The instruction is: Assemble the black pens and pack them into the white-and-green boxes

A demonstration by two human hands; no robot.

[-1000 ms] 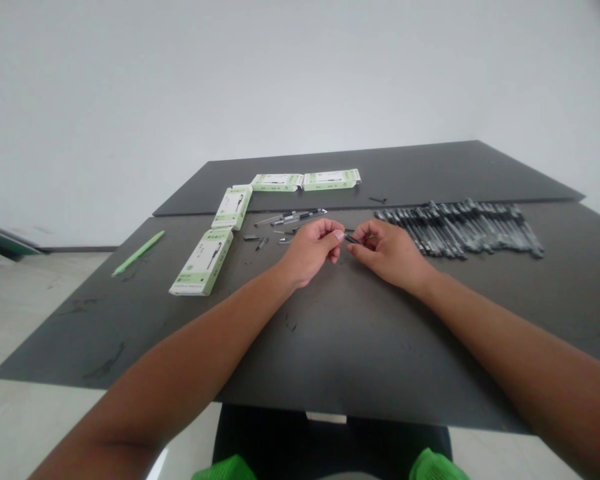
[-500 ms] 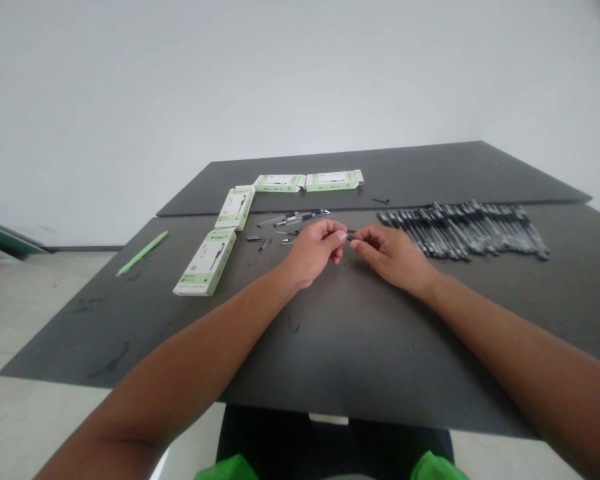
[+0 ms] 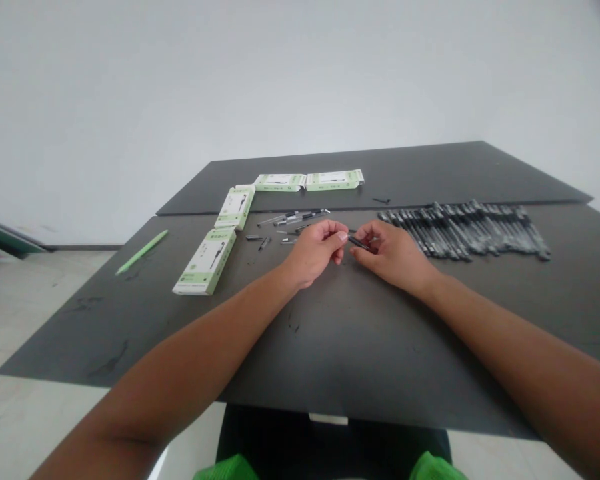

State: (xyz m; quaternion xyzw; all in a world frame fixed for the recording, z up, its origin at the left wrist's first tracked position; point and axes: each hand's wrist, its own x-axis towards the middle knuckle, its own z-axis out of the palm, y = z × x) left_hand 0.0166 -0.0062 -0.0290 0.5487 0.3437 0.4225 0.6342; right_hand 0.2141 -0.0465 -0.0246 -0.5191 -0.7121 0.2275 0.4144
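My left hand [image 3: 314, 252] and my right hand [image 3: 389, 253] meet over the middle of the dark table [image 3: 340, 333], fingertips almost touching. Both are curled in a pinch around a small black pen part [image 3: 359, 243] held between them; most of it is hidden by the fingers. Just beyond the hands lie loose pen parts [image 3: 290, 227], including clear barrels and small black pieces. A long row of assembled black pens [image 3: 465, 229] lies to the right of my right hand.
Four green-and-white pen boxes lie at the left and back: the nearest box [image 3: 205, 261], another box [image 3: 236, 207], and two boxes [image 3: 307, 181] end to end. A green pen [image 3: 141, 253] lies near the left edge. A second table [image 3: 430, 170] adjoins behind.
The hands have stayed together at the same spot. The small black part has tilted slightly between the fingertips, and my right fingers have shifted around it.
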